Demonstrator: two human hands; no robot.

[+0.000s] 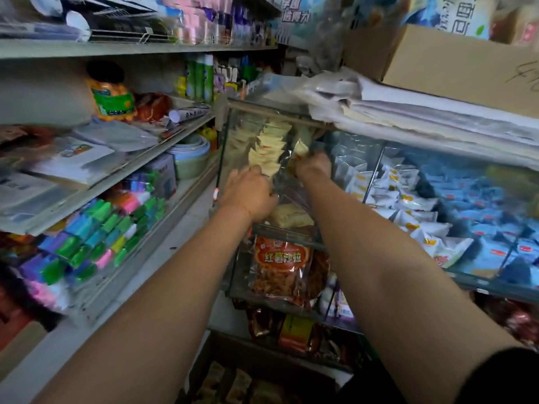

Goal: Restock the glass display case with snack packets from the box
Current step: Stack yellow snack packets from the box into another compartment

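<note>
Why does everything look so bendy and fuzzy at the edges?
Head view: the wide lens bends the shelves outward; the left edge packets smear with blur; the middle, where both hands reach into the glass case, stays sharper; the lighting is dim.

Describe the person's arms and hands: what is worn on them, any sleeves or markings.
Both forearms are bare. The left hand and right hand wear no gloves, and no rings show. A thin red thread band circles the left wrist. A black sleeve covers the right upper arm at the frame's lower right corner.
</note>
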